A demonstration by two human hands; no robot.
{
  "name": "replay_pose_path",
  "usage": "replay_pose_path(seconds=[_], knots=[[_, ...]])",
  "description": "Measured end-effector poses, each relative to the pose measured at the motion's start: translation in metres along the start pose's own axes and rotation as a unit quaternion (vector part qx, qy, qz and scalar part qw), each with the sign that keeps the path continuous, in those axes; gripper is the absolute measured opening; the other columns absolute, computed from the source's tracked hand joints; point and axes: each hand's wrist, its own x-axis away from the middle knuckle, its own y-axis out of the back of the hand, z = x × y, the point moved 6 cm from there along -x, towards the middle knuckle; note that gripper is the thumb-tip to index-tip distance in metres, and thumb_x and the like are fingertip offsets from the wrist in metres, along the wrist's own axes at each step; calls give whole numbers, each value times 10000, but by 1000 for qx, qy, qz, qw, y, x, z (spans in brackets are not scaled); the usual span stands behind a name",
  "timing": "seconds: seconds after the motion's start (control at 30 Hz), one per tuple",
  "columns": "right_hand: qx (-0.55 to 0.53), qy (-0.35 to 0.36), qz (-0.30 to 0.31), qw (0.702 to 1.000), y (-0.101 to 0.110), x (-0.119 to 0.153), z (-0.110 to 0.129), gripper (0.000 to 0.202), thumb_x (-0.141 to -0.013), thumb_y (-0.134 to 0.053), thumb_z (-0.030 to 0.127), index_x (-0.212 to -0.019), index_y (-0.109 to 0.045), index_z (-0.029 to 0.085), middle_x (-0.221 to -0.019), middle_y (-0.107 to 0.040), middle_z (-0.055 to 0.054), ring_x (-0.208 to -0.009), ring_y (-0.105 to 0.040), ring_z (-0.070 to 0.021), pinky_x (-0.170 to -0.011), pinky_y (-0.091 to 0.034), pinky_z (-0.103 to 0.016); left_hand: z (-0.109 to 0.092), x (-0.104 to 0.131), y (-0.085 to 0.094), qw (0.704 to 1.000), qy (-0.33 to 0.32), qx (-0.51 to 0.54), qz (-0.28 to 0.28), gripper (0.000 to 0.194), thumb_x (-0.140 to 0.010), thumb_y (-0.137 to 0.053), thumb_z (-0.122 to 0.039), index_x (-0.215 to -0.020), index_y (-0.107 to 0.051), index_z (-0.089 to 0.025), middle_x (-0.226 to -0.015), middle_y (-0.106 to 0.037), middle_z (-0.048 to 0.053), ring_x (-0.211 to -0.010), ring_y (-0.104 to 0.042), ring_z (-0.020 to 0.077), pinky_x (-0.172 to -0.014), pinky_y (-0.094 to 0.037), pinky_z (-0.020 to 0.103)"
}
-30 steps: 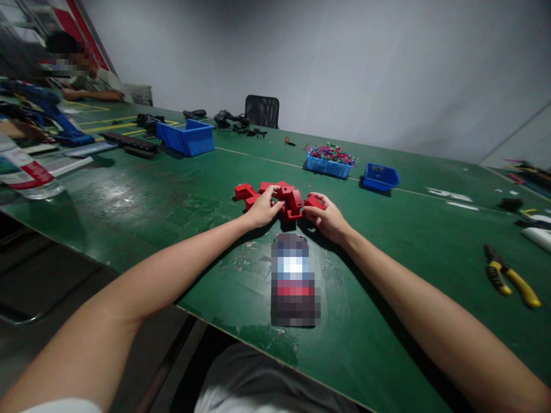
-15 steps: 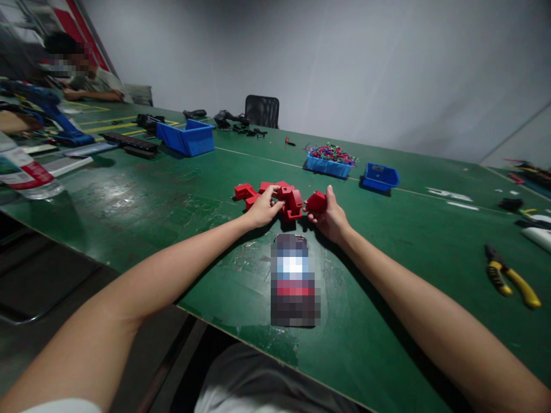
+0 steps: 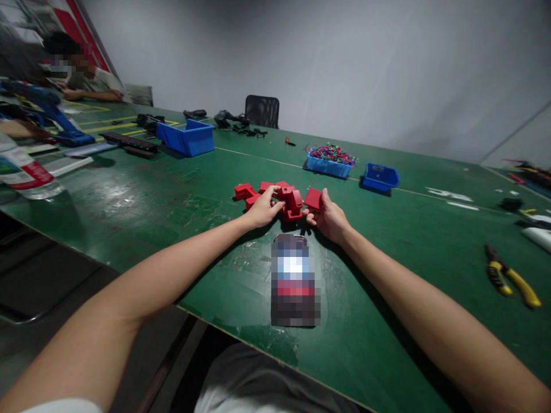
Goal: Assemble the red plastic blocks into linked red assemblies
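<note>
Beyond the phone (image 3: 295, 281), my right hand (image 3: 333, 220) pinches a red block (image 3: 313, 198), probably light, stiff plastic, best held by its edges; my left hand (image 3: 262, 210) grips the red cluster (image 3: 294, 201).

Left hand (image 3: 260, 211) half-curled, right hand (image 3: 329, 218) thumb-up

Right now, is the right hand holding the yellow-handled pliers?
No, the right hand holds a red block, while the yellow-handled pliers lie apart from it on the green table.

Pale grey wall (image 3: 344, 69) behind a long green table (image 3: 430, 235), black mesh chair (image 3: 262, 110) at its far edge
</note>
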Motion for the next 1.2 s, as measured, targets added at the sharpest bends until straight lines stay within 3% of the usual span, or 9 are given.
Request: replay_pose_path(seconds=[0.23,0.4,0.57,0.7,0.83,0.93,1.1,1.2], knots=[[-47,-10,14,999,1,1,1,374,-902,-443,501,-889,-636,181,-684,-706,-52,-491,-595,-124,-429,-431,-212,-1,0,0,1000,-1,-3,5,331,-844,-549,-159,-1158,-448,-132,-1133,-580,129,-1033,-584,212,-877,-503,402],[-59,-6,21,998,1,2,4,350,-870,-458,453,-959,-660,181,-714,-696,-31,-521,-596,-129,-447,-448,-223,-1,0,0,1000,-5,-2,5,325,-850,-550,-177,-1156,-451,-131,-1136,-582,136,-1020,-589,215,-868,-504,410],[-65,-6,-6,998,4,0,2,306,-880,-486,455,-929,-651,201,-727,-700,-17,-519,-605,-127,-457,-475,-229,-1,0,0,1000,-1,1,8,327,-847,-555,-165,-1156,-450,-142,-1142,-580,125,-1023,-587,205,-891,-500,408],[-84,10,-45,995,8,-2,0,244,-906,-520,398,-882,-625,179,-672,-676,-11,-507,-597,-113,-499,-526,-225,-1,0,0,1000,0,0,7,317,-856,-550,-174,-1154,-446,-146,-1133,-582,123,-1019,-587,207,-885,-502,411],[-72,26,-42,996,8,-3,0,156,-920,-503,310,-906,-602,190,-685,-671,-6,-516,-613,-107,-492,-540,-211,-1,0,-1,1000,1,-4,14,324,-854,-547,-165,-1158,-438,-145,-1150,-576,127,-1021,-585,205,-890,-499,411],[-64,32,-31,997,8,-3,2,85,-862,-569,240,-939,-589,207,-724,-676,3,-544,-632,-106,-483,-541,-201,-2,0,-1,1000,0,-5,13,324,-850,-548,-158,-1156,-438,-152,-1137,-582,114,-1014,-586,196,-890,-499,400],[-59,55,-17,997,7,-4,2,451,-591,-690,8,-977,-566,204,-767,-682,4,-632,-671,-123,-511,-534,-181,-2,0,-1,1000,-4,-5,12,331,-849,-550,-168,-1162,-445,-147,-1155,-581,123,-1018,-588,201,-896,-496,407],[-49,73,-10,996,8,-5,1,498,-538,-709,-25,-956,-577,211,-781,-684,19,-667,-682,-118,-536,-532,-170,0,0,-1,1000,-5,3,8,345,-840,-559,-167,-1168,-454,-146,-1157,-583,130,-1030,-589,208,-909,-489,421]])
